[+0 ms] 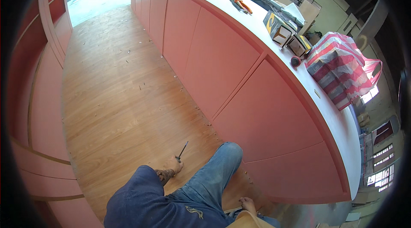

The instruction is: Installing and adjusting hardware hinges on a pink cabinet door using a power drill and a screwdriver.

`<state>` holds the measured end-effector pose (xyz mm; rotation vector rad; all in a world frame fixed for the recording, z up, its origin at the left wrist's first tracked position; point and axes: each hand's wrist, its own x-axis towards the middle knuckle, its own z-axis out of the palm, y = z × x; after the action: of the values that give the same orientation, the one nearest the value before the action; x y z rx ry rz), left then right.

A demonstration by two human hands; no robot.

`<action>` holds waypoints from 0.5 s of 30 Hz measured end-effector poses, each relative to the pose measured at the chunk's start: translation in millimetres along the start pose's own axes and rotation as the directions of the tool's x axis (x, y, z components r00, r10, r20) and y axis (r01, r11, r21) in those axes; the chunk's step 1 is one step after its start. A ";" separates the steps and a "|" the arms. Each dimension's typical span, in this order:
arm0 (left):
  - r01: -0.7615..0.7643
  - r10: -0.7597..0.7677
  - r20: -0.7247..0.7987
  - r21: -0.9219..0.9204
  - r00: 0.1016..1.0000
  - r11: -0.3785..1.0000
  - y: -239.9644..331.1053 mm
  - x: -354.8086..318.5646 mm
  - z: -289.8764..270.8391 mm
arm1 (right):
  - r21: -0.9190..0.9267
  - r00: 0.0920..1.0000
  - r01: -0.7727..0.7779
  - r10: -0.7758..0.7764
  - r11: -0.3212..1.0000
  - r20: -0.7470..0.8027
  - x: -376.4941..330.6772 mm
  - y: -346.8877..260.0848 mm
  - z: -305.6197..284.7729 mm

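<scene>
A screwdriver (184, 150) with a thin dark shaft points up and away from my left hand (177, 166). That hand is closed around its handle, low over the wood-look floor and left of my bent knee in blue jeans (214, 176). Down by my lap, my right hand (247, 205) has its fingers curled, beside a pale strap and a tan piece of material (250, 220). Whatever it may hold is hidden.
Along the right runs a long red cabinet (239, 69) with a white top bearing pliers (242, 5), small boxes (278, 28), a tape measure (296, 61) and a striped plastic bag (338, 67). Red shelving (47, 99) stands at left. Small debris lies on the floor (115, 86).
</scene>
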<state>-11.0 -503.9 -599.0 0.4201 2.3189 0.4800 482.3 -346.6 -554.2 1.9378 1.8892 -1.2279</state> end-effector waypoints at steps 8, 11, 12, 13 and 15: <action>0.030 -0.030 -0.009 -0.011 1.000 0.999 13.3 -16.0 -14.4 | -0.029 0.996 -0.016 0.013 0.999 -0.085 -26.4 -33.5 -10.3; 0.035 -0.035 0.001 -0.029 0.999 0.999 21.3 -19.5 -18.0 | -0.110 0.994 0.011 -0.022 0.994 -0.103 -27.0 -35.7 -13.8; 0.049 -0.048 0.021 -0.037 0.999 0.998 24.8 -19.3 -17.7 | -0.110 0.994 0.010 -0.022 0.994 -0.109 -26.4 -33.8 -16.3; 0.053 -0.053 0.019 -0.037 0.998 0.998 22.5 -18.4 -17.6 | -0.088 0.992 0.006 -0.017 0.996 -0.123 -27.5 -35.8 -15.8; 0.014 -0.014 0.011 -0.023 1.000 1.000 19.9 -13.9 -15.2 | -0.066 0.990 0.002 -0.012 0.998 -0.140 -32.7 -38.3 -15.7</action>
<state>-9.0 -495.7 -571.5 0.3942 2.3024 0.4964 459.5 -354.3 -507.3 2.0331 1.9775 -1.0418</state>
